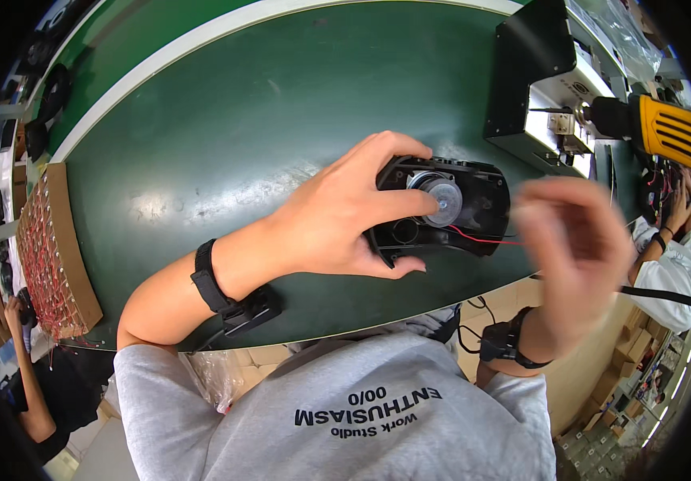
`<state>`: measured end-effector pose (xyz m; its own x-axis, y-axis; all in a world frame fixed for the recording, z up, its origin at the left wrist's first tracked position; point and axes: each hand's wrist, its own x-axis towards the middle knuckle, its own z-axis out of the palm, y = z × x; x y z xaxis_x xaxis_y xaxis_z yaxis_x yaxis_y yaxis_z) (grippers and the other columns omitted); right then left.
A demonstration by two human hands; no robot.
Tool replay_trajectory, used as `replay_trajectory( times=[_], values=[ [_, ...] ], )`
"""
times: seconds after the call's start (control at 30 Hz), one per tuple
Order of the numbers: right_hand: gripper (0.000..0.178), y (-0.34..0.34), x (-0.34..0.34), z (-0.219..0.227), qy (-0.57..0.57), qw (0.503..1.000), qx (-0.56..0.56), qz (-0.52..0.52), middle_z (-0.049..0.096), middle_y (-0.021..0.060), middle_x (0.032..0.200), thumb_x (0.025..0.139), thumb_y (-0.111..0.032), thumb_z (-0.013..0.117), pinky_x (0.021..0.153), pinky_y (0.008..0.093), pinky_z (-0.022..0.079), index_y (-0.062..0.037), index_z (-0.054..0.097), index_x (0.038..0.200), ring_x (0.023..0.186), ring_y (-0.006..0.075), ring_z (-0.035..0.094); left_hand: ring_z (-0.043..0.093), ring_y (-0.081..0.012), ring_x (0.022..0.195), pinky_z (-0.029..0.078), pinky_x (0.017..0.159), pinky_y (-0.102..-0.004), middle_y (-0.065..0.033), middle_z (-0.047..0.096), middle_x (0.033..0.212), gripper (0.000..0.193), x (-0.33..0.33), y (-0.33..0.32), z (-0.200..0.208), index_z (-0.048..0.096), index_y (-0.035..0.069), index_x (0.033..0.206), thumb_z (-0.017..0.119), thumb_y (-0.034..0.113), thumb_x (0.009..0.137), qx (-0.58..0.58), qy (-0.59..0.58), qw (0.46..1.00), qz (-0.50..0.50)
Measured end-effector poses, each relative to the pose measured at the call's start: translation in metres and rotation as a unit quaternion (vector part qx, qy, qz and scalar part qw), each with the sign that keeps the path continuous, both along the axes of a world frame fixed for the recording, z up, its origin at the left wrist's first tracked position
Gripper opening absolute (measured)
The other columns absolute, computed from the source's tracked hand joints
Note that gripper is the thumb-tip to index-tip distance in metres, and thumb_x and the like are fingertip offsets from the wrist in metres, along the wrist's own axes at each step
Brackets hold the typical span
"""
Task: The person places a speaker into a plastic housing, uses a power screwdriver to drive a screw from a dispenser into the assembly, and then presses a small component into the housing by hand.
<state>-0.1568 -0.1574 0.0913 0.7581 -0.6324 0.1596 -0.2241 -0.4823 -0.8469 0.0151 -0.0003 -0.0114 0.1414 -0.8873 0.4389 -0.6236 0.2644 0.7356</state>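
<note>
My left hand grips a curved black plastic housing on the green tabletop. Its thumb is at the near edge, one finger is on the far edge, and the index finger presses on a round silver speaker seated inside. A thin red wire and a dark one run out of the housing to the right, toward my right hand. That hand is raised over the table's near edge and smeared by motion, so whether its fingers pinch the wires cannot be made out.
A black and silver bench machine stands at the far right, beside a yellow-and-black tool. On the left, a cardboard box holds many red-wired small parts. Other people work at both sides. The green table has a white raised rim.
</note>
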Motion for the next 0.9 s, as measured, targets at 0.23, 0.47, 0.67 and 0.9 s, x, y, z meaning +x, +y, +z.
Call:
replay_trajectory(
  times=[0.23, 0.47, 0.67, 0.9],
  values=[
    [0.023, -0.069, 0.002, 0.004, -0.345, 0.927, -0.140, -0.041, 0.060, 0.0237, 0.116, 0.099, -0.001, 0.049, 0.092, 0.0373, 0.045, 0.0092, 0.055, 0.118, 0.107, 0.0282, 0.058, 0.059, -0.0375, 0.116, 0.052, 0.094, -0.0445, -0.0204, 0.052, 0.135, 0.049, -0.001, -0.004, 0.004, 0.072, 0.008, 0.106, 0.090, 0.021, 0.062, -0.011, -0.026, 1.000, 0.000],
    [0.037, -0.113, 0.030, 0.033, -0.322, 0.939, 0.050, 0.105, 0.056, 0.0244, 0.130, 0.102, -0.015, 0.045, 0.114, 0.0462, 0.035, 0.0093, 0.050, 0.129, 0.131, 0.0373, 0.051, 0.059, -0.0351, 0.125, 0.047, 0.093, -0.0449, -0.0110, 0.067, 0.126, 0.041, -0.001, -0.005, 0.006, 0.071, 0.009, 0.103, 0.086, 0.021, 0.067, -0.035, -0.122, 0.992, 0.019],
    [0.019, -0.118, 0.017, 0.049, -0.271, 0.899, 0.121, 0.321, 0.042, 0.0062, 0.093, 0.103, -0.019, 0.037, 0.097, 0.0467, 0.037, -0.0070, 0.046, 0.090, 0.091, 0.0198, 0.045, 0.062, -0.0239, 0.124, 0.036, 0.103, -0.0518, -0.0024, 0.071, 0.117, 0.039, -0.008, 0.000, 0.014, 0.073, 0.012, 0.107, 0.084, 0.023, 0.071, -0.039, -0.233, 0.971, 0.025],
    [0.015, -0.121, 0.006, 0.057, -0.337, 0.924, 0.108, 0.146, 0.040, 0.0000, 0.075, 0.101, -0.012, 0.051, 0.068, 0.0323, 0.040, -0.0011, 0.051, 0.111, 0.068, 0.0123, 0.043, 0.065, -0.0189, 0.119, 0.037, 0.104, -0.0550, -0.0013, 0.071, 0.116, 0.037, -0.016, -0.001, 0.011, 0.075, 0.012, 0.108, 0.081, 0.022, 0.073, -0.037, -0.300, 0.953, 0.039]
  ],
)
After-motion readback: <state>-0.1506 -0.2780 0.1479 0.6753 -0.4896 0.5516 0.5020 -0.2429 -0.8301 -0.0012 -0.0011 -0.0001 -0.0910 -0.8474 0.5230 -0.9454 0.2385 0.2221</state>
